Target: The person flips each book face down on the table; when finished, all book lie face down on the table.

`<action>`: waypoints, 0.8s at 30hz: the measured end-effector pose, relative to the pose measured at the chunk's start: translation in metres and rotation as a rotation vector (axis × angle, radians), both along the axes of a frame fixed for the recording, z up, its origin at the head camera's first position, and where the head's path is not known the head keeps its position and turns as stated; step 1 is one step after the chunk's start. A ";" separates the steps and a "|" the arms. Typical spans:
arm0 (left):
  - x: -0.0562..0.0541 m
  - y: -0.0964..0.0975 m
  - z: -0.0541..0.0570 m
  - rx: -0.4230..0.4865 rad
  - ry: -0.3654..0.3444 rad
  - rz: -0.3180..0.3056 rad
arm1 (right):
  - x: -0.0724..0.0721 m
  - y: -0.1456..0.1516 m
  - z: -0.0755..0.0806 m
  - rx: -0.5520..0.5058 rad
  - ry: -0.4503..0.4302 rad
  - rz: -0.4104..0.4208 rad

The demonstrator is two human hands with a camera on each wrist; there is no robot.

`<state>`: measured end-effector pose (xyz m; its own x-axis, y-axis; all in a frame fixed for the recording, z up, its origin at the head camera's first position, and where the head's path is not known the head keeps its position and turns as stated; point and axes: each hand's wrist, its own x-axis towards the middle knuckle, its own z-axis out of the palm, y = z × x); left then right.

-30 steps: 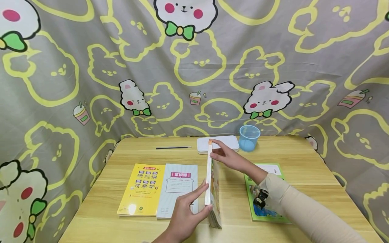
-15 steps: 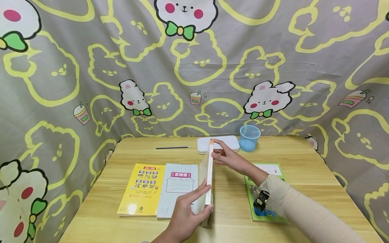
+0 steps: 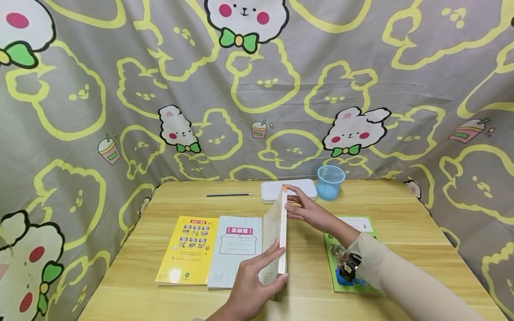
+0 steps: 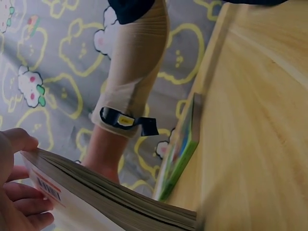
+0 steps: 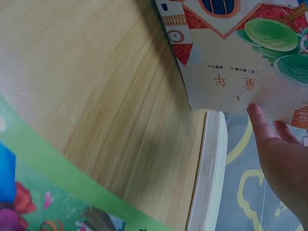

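Note:
Upright on its edge over the table, a book [image 3: 274,232] is held between both hands, its white spine uppermost. My left hand [image 3: 250,283] grips the near end, thumb on one side and fingers on the other; in the left wrist view, fingers lie by a barcode on the book's pale back cover [image 4: 77,211]. At the far end, my right hand [image 3: 307,210] pinches the top corner. The right wrist view shows the illustrated front cover [image 5: 226,57] with green dishes. Left of the book lie a light-blue book [image 3: 237,249] and a yellow book [image 3: 188,249].
A green book [image 3: 351,267] lies right, partly under the right forearm. Along the back are a black pencil [image 3: 229,195], a white case [image 3: 271,191] partly behind the held book, and a blue cup [image 3: 330,183]. A patterned curtain surrounds the wooden table [image 3: 140,298].
The held book has shifted slightly right and tilted, so its pale back cover now faces the view instead of the colourful front. Both hands moved along with it.

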<state>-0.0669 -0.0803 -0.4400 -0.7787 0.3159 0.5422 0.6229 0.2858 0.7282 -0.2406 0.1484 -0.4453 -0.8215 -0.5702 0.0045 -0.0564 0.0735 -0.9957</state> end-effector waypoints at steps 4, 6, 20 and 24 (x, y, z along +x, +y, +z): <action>-0.001 0.003 -0.006 0.002 0.018 -0.010 | 0.001 0.006 -0.001 0.017 0.006 0.010; -0.002 0.005 -0.008 0.010 0.016 -0.019 | 0.001 0.010 -0.001 0.043 0.023 0.010; -0.003 0.017 -0.019 0.188 -0.122 -0.139 | 0.004 0.024 -0.005 0.103 0.089 -0.021; -0.005 0.021 -0.024 0.209 -0.131 -0.150 | 0.005 0.029 -0.005 0.141 0.104 -0.047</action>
